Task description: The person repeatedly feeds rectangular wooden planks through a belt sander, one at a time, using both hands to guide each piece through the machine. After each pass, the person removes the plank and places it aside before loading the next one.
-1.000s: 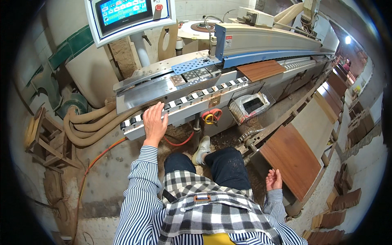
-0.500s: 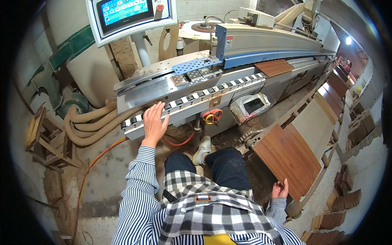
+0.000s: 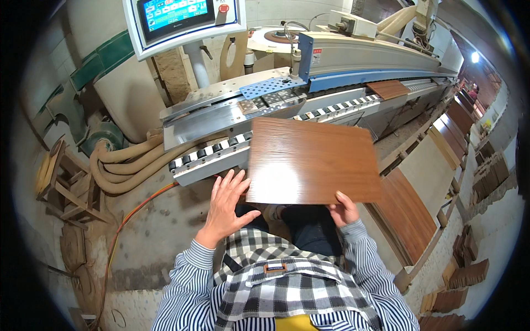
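Note:
A brown wood-grain panel [image 3: 314, 163] is up in the air in front of me, light glaring off its lower left part. My right hand [image 3: 344, 209] grips its near edge toward the right, thumb on top and fingers underneath. Beside the panel's left edge is my left hand [image 3: 225, 207], open, fingers spread; I cannot tell whether its fingertips touch the edge. Behind the panel runs the roller rail [image 3: 212, 150] of a long machine, partly hidden by the panel. Another brown panel [image 3: 388, 89] lies farther along that rail.
At right, more brown panels [image 3: 407, 207] rest on a low rack. A control screen [image 3: 175, 15] stands at the upper left above thick ribbed hoses [image 3: 130, 160]. An orange hose [image 3: 132, 215] crosses the floor, near a wooden stool [image 3: 69, 187].
My right hand has lifted a panel off the stack at right and brought it left before me. My left hand has left the rail end and come nearer. The panel on the rail has moved farther off.

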A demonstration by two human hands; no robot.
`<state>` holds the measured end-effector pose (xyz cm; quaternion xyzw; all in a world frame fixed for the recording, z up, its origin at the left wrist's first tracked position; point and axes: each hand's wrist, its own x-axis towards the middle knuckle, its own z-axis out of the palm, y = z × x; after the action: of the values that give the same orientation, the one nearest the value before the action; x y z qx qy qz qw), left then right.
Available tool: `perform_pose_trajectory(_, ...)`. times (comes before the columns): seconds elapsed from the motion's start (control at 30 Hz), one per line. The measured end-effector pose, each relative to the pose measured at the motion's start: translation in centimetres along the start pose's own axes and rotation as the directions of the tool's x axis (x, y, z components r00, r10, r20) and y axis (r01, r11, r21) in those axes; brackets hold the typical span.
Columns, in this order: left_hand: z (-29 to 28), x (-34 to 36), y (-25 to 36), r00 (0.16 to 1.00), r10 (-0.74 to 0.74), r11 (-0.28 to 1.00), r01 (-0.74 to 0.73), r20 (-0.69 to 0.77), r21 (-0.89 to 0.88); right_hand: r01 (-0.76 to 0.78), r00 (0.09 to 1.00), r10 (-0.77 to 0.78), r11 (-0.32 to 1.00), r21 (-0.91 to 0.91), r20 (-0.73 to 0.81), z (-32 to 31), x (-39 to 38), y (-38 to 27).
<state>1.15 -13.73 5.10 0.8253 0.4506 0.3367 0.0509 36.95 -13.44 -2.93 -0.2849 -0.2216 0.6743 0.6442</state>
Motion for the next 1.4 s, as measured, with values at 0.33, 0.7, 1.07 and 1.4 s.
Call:
perform_pose_trajectory(0.33,-2.0,-3.0,-6.1,0.941,-0.247,0.919,0.304,-0.232,0.253,-0.283,0.929,0.278,0.959,-0.014,0.244,10.4,9.6,5.9)
perform_pose_trajectory(0.7,-2.4,1.3,-13.5,0.875,-0.382,0.849,0.459,-0.298,0.261,-0.087,0.932,0.267,0.822,-0.563,0.246,5.9,3.9,2.6)
perform_pose_trajectory(1.07,-1.6,1.6,-13.5,0.859,-0.339,0.851,0.454,-0.383,0.265,0.418,0.878,-0.005,-0.479,-0.772,0.479,-3.3,-5.7,6.2)
perform_pose_trajectory(1.4,-1.8,1.2,-13.9,0.877,-0.321,0.879,0.417,-0.357,0.232,0.414,0.878,-0.048,-0.426,-0.805,0.477,-3.6,-5.2,6.3)
